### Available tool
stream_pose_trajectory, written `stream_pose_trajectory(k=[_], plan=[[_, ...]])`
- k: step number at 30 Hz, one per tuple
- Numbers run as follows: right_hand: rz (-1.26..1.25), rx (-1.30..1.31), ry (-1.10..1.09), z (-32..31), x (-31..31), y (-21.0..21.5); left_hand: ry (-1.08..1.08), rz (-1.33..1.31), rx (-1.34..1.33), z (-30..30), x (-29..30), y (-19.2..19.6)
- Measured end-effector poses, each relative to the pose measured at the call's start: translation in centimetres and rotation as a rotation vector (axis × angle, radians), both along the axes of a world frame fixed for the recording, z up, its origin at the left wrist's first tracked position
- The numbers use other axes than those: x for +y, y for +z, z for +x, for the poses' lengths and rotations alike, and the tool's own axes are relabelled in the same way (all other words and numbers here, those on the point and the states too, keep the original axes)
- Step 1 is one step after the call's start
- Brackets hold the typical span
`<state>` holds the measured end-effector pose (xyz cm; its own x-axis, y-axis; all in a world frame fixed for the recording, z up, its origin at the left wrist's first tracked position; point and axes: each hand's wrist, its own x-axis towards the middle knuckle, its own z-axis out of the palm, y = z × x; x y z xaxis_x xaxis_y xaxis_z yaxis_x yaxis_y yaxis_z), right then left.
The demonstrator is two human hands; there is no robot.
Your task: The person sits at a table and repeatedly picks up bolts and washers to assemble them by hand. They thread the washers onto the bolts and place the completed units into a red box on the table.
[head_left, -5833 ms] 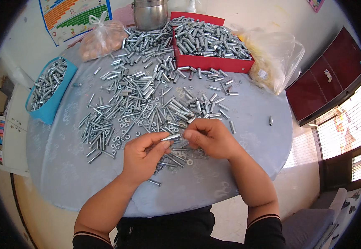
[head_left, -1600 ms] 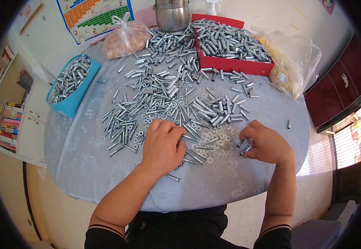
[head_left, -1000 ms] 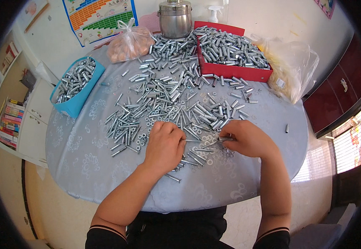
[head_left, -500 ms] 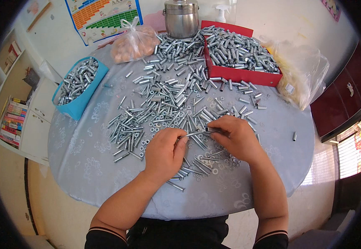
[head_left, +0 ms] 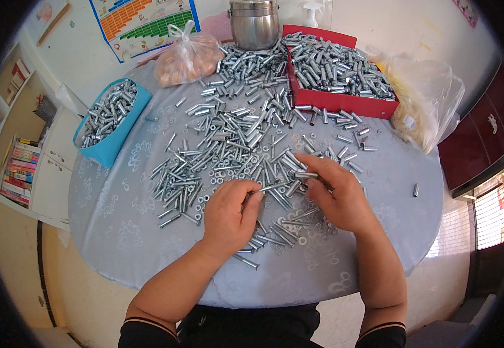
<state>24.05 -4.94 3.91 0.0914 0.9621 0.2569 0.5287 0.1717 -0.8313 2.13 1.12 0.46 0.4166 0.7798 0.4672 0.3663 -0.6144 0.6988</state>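
Between the thumb and forefinger of my left hand (head_left: 231, 209), a slim metal bolt (head_left: 273, 187) points right over the pile. My right hand (head_left: 339, 194) is just to the right, its thumb and fingers curled around a short metal sleeve (head_left: 306, 175). The sleeve is apart from the bolt's tip. Under and beyond both hands spreads a loose pile of bolts, sleeves, nuts and washers (head_left: 229, 142). Several long bolts (head_left: 278, 232) and flat washers lie between my wrists.
A blue bin (head_left: 107, 152) of metal fasteners stands at the left, a red box (head_left: 345, 104) of them at the back right. Behind the pile are a bag of round brown items (head_left: 187, 61) and a steel pot (head_left: 254, 26). A clear plastic bag (head_left: 426, 104) sits right of the box.
My right hand has let go of the bolt's right end and moved slightly right, its fingers now around a sleeve. My left hand keeps the bolt in nearly the same place.
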Motion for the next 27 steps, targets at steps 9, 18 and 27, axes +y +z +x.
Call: stream_pose_trajectory(k=[9, 18, 27], plan=[[0.002, -0.003, -0.062, 0.5, 0.4, -1.0, -0.014, 0.081, -0.006, -0.2, 0.2, -0.4], [0.011, 0.3, -0.122, 0.9, 0.7, -1.9, -0.019, 0.056, -0.022, -0.2, -0.1, -0.3], [-0.046, 0.6, 0.122, 0.3, 0.8, -1.5, -0.032, 0.038, -0.019, -0.3, -0.1, -0.3]])
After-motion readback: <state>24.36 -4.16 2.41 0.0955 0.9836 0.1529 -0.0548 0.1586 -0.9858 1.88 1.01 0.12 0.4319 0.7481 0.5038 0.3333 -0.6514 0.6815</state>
